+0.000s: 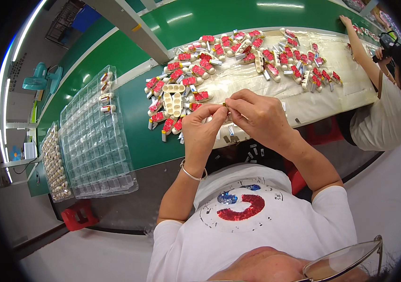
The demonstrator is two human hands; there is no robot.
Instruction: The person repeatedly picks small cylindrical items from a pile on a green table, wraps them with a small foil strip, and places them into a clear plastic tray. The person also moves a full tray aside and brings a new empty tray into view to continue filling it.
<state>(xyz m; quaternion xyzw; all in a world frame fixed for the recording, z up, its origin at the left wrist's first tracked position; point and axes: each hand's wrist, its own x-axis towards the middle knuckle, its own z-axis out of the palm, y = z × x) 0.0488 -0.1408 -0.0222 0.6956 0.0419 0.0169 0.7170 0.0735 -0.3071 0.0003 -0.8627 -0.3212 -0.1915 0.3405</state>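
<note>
My left hand [203, 129] and my right hand [261, 120] meet above the table's front edge, fingertips pinched together. Between them is a tiny dark or yellowish thing [224, 105], mostly hidden by the fingers, so its kind cannot be made out. Just left of my left hand lie bare cream pieces [172, 104] with rows of oval hollows. Around and beyond both hands spread many small cream pieces with red wrappers [199, 70] and silver strips, some showing rounded ends.
A clear compartment tray [94, 150] stands at left, a few pieces in its far corner. A filled tray [54, 164] lies beyond it. A metal post [137, 30] rises from the green table [139, 98]. At right, another person [384, 89] reaches over the table. Red stool [79, 216] below.
</note>
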